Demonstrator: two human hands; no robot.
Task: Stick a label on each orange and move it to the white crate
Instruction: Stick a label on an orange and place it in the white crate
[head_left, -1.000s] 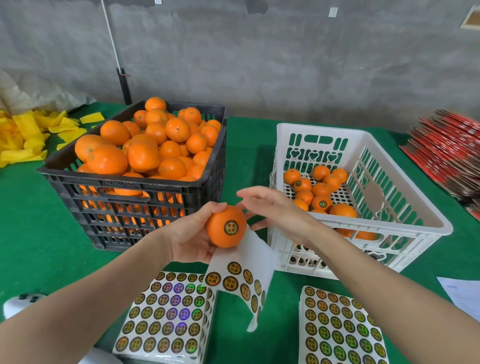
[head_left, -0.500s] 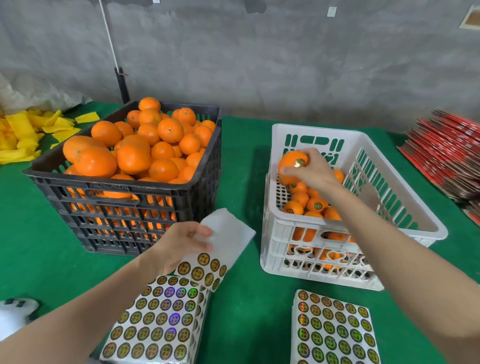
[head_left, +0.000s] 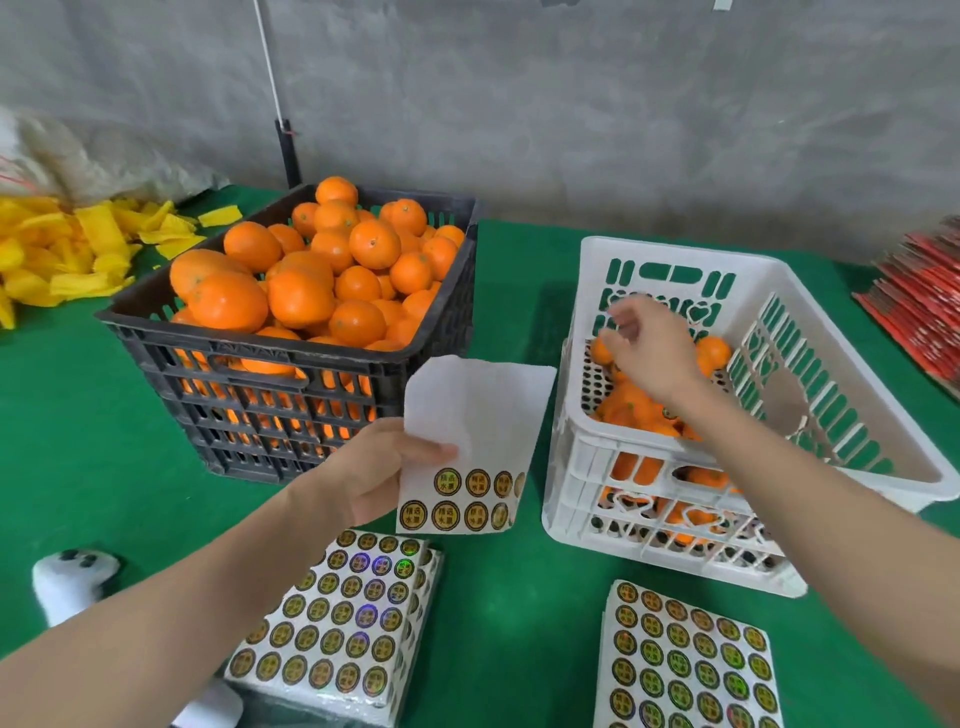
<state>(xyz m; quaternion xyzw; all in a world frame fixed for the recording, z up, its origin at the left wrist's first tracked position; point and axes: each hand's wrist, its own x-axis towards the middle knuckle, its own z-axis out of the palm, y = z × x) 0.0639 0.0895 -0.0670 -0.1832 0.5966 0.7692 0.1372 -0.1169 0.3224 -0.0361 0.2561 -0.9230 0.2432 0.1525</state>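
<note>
Left hand (head_left: 371, 473) pinches label sheet (head_left: 478, 415), centre. Right hand (head_left: 649, 348), fingers loose, empty, over white crate (head_left: 623, 457) at 3 o'clock.

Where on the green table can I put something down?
Bare green lies left of the black crate, near the yellow scraps; between that crate and the white crate; and between the two sticker stacks. Crowded: both crates hold oranges, and the left hand holds a sticker sheet mid-table.

Even soft light; edges warped; right hand (head_left: 641, 348) motion-blurred.
</note>
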